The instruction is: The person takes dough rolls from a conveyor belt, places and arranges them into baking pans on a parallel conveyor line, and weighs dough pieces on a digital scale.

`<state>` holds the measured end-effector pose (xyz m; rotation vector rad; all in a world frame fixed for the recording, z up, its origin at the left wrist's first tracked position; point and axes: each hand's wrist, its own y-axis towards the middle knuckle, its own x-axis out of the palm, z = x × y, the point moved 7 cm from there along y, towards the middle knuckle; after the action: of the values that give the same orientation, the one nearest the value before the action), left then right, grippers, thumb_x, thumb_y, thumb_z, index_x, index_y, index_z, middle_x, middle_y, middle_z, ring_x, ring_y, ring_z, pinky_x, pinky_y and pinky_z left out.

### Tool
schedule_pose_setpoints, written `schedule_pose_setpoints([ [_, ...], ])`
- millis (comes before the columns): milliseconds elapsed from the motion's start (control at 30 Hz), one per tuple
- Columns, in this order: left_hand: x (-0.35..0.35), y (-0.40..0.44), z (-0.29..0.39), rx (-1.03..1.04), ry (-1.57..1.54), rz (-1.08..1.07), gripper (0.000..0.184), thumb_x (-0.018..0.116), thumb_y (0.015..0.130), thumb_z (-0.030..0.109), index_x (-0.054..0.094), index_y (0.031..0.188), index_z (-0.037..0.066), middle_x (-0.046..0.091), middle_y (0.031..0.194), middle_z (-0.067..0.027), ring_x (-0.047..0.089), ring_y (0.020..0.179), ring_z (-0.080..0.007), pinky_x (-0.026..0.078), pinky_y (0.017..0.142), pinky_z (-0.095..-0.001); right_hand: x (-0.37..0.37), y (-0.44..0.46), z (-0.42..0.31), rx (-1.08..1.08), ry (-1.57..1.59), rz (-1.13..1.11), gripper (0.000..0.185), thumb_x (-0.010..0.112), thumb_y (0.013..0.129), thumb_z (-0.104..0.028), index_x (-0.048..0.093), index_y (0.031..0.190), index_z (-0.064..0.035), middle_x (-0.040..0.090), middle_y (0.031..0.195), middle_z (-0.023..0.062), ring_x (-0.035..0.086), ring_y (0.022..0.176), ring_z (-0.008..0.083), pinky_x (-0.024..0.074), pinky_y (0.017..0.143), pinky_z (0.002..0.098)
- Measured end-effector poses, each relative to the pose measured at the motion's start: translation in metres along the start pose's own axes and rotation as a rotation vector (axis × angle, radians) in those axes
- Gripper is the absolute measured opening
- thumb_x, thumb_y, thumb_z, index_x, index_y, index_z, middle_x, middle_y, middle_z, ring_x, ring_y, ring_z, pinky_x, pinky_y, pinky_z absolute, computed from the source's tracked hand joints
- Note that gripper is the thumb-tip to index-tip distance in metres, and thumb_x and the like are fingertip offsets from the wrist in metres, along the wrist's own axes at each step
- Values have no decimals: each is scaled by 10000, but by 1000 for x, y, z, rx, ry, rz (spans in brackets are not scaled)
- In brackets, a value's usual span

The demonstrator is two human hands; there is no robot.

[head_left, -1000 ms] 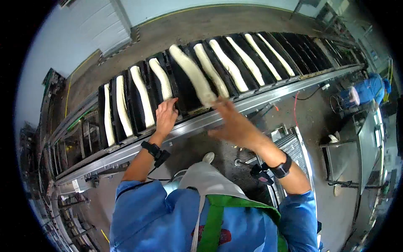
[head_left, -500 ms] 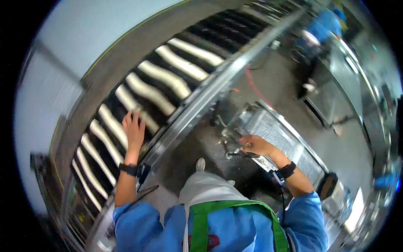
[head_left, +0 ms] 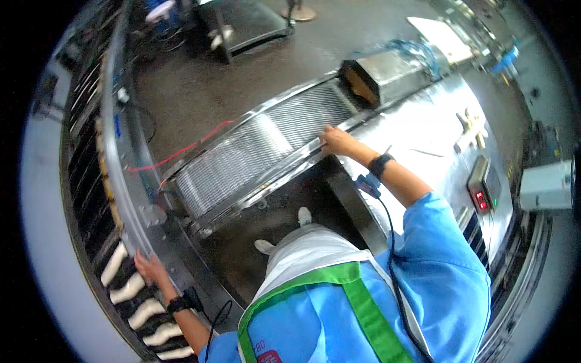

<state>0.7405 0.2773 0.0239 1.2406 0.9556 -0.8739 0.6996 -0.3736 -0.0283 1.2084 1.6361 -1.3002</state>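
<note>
My left hand is at the metal side rail of the long belt, fingers apart and nothing in them. Beside it, several long pale strips that look like dough lie crosswise on the dark belt. My right hand is at the near edge of a short conveyor with a ribbed metal belt. Its fingers are curled down, and whatever they hold, if anything, is hidden. I cannot tell whether they touch the frame. Both wrists wear black bands with cables.
Right of me stands a shiny steel table with pale stick-like pieces and a small device with red digits. A metal housing caps the short conveyor. A red cord hangs beyond it. Another table stands farther back.
My view has swung right, toward the short conveyor and steel table. The left hand has gone from over the strips to the rail. My right hand is now by the short conveyor's near edge.
</note>
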Motion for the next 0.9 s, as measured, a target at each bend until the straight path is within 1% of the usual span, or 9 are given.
schedule_pose_setpoints([
  [300, -13, -36, 10, -238, 63, -93, 463, 551, 724, 216, 377, 1142, 116, 356, 1180, -107, 340, 1073, -287, 301, 855, -410, -40, -4, 112, 430, -325, 205, 367, 495, 723, -159, 410, 1079, -188, 404, 1055, 105, 469, 908, 287, 458, 653, 381],
  [367, -7, -49, -6, -70, 70, -70, 490, 551, 723, 235, 366, 1155, 97, 361, 1184, -103, 347, 1068, -291, 304, 857, -406, -19, 34, 169, 562, -165, 172, 359, 427, 761, -121, 418, 1111, -197, 451, 1051, 113, 491, 898, 242, 457, 670, 359],
  [400, -15, -67, -15, 70, 157, 30, 515, 554, 721, 243, 356, 1161, 61, 371, 1175, -126, 357, 1060, -300, 301, 865, -398, -58, 36, 132, 466, -102, 324, 315, 404, 764, -101, 475, 1066, -155, 501, 1011, 120, 503, 899, 228, 431, 735, 352],
  [433, -31, -77, -7, -81, 159, -27, 490, 569, 709, 226, 395, 1122, 28, 381, 1159, -152, 366, 1051, -304, 298, 872, -390, -46, 58, 143, -43, -279, 698, 285, 412, 761, -117, 511, 1028, -115, 524, 999, 110, 495, 923, 249, 395, 793, 345],
  [500, -53, -86, 29, -55, 184, -5, 468, 565, 697, 202, 409, 1109, 44, 387, 1138, -176, 352, 1057, -315, 277, 886, -398, -85, 58, 99, 78, -669, 190, 284, 416, 777, -188, 510, 1035, -115, 487, 1057, 99, 457, 965, 213, 318, 878, 327],
  [600, -76, -94, 40, -424, 45, -36, 448, 562, 693, 141, 399, 1110, 106, 357, 1169, -141, 307, 1097, -310, 256, 891, -410, -17, 104, 227, 17, -1055, 281, 348, 390, 797, -251, 436, 1131, -163, 478, 1071, 84, 482, 834, 194, 376, 687, 268],
  [700, -86, -119, 21, -544, 18, -15, 430, 540, 700, 150, 404, 1107, 116, 308, 1199, -110, 278, 1102, -295, 238, 890, -407, -67, 113, 179, 35, -512, 14, 355, 512, 702, -263, 508, 1008, -83, 515, 1009, 137, 512, 883, 290, 421, 697, 366],
  [767, -95, -128, 10, -535, 45, 42, 408, 530, 700, 155, 420, 1090, 107, 323, 1186, -109, 286, 1094, -287, 229, 884, -398, -137, 82, 95, 69, -235, 172, 404, 584, 605, -172, 515, 965, -1, 554, 896, 183, 512, 857, 342, 406, 748, 366],
  [900, -96, -122, -4, -559, -53, 133, 366, 520, 711, 139, 433, 1065, 104, 340, 1169, -105, 292, 1094, -284, 228, 887, -404, -228, 58, 45, -29, 54, 280, 439, 608, 572, -86, 494, 989, -9, 563, 798, 128, 551, 686, 231, 447, 611, 296],
])
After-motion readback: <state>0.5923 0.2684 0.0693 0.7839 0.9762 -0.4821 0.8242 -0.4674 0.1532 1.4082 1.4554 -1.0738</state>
